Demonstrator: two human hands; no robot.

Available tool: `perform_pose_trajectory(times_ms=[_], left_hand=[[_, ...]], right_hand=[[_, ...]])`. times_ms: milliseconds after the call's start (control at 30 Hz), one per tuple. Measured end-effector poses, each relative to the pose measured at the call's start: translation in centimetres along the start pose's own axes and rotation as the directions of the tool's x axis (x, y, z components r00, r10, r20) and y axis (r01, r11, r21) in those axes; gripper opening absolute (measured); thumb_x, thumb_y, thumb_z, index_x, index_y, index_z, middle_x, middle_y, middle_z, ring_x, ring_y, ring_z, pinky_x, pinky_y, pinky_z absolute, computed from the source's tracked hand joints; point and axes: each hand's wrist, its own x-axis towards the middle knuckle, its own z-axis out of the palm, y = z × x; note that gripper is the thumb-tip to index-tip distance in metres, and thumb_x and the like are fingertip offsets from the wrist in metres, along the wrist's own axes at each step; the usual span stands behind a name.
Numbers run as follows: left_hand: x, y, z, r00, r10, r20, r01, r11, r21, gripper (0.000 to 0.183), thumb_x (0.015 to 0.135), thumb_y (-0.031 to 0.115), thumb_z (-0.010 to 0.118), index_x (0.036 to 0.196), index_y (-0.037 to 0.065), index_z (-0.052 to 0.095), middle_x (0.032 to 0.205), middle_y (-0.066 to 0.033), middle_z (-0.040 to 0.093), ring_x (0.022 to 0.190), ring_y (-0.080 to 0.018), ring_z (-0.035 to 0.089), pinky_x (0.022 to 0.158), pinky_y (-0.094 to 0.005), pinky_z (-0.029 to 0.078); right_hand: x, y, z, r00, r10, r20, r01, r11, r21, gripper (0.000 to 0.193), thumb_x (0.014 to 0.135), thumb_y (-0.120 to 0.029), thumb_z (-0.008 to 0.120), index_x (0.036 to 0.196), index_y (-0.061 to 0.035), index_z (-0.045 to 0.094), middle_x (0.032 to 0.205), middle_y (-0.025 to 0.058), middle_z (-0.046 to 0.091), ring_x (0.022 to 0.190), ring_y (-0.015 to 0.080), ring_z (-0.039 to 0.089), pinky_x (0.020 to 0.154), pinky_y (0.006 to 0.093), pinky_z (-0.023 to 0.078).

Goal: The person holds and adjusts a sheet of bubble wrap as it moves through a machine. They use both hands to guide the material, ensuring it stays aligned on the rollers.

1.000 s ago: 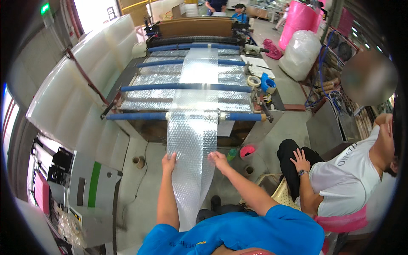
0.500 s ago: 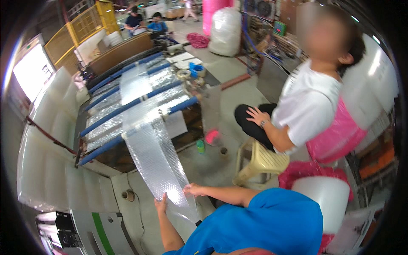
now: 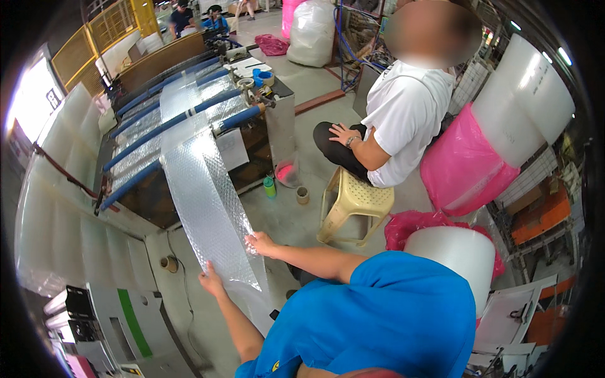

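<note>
A long strip of silvery, translucent bubble wrap runs down from a machine with blue rollers toward my body. My left hand is closed on the strip's left edge near its lower end. On the opposite edge, a little farther from me, my right hand pinches the film. Between my hands the strip lies slanted and fairly taut, and a clearer layer hangs below it toward my blue shirt. A lengthwise seam or fold shows along the strip's right part.
A person in a white shirt sits on a yellow plastic stool to the right. Large film rolls stand behind them. A green bottle and cardboard cores are on the floor. A grey-white cabinet is at lower left.
The whole view has swung, so the surroundings sit farther left and higher in the picture. Both my hands still hold the strip's edges. The seated person stays put.
</note>
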Motion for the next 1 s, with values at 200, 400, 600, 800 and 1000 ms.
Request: perform_pose_trajectory(times_ms=[200,400,600,800,1000], left_hand=[[-0.6,2.8,-4.2,0.995,0.092,0.048,-0.095,0.993,0.072,0.046,0.072,0.042,0.054,0.085,-0.002,0.054,0.083,-0.0201,0.055,0.077,-0.0313,0.053,0.069,-0.0372,0.040],[-0.7,2.8,-4.8,0.998,0.001,0.060,-0.004,0.999,0.050,0.042,0.071,0.041,0.054,0.078,-0.001,0.053,0.079,-0.0177,0.056,0.075,-0.0320,0.053,0.065,-0.0368,0.040],[-1.1,2.2,-3.3,0.986,0.109,0.129,-0.109,0.994,-0.006,0.057,0.059,0.041,0.067,0.088,-0.006,0.051,0.083,-0.0192,0.056,0.080,-0.0295,0.054,0.071,-0.0351,0.041],[1.6,0.0,-1.3,0.885,-0.146,0.442,0.115,0.989,0.098,0.071,0.055,0.038,0.071,0.099,-0.012,0.047,0.099,-0.0204,0.052,0.091,-0.0275,0.051,0.079,-0.0353,0.039],[3.5,-3.7,2.2,0.687,-0.416,0.596,0.170,0.889,0.425,0.091,0.052,0.050,0.069,0.108,-0.014,0.038,0.110,-0.0249,0.043,0.103,-0.0297,0.043,0.086,-0.0362,0.035]], right_hand=[[0.8,0.8,-1.1,0.996,0.040,0.083,-0.037,0.998,-0.046,0.026,0.081,-0.031,0.048,0.081,-0.0048,0.052,0.066,0.0013,0.051,0.054,0.0089,0.047,0.046,0.0235,0.041],[-1.0,-1.6,-1.7,0.975,0.153,0.160,-0.149,0.988,-0.035,0.027,0.081,-0.033,0.047,0.084,-0.0066,0.054,0.073,-0.0005,0.052,0.060,0.0085,0.048,0.054,0.0237,0.041],[0.9,0.1,-2.7,0.950,0.257,0.176,-0.241,0.964,-0.110,0.025,0.080,-0.031,0.050,0.089,-0.0081,0.055,0.078,0.0001,0.055,0.065,0.0089,0.051,0.055,0.0254,0.044],[4.6,1.4,-4.0,0.898,0.386,0.212,-0.275,0.868,-0.413,0.028,0.072,-0.034,0.059,0.088,-0.0113,0.061,0.091,0.0035,0.056,0.077,0.0138,0.052,0.059,0.0282,0.046],[8.1,4.9,-5.2,0.891,0.424,0.161,-0.178,0.653,-0.736,0.024,0.065,-0.030,0.065,0.078,-0.0103,0.064,0.066,0.0051,0.058,0.053,0.0132,0.051,0.038,0.0294,0.041]])
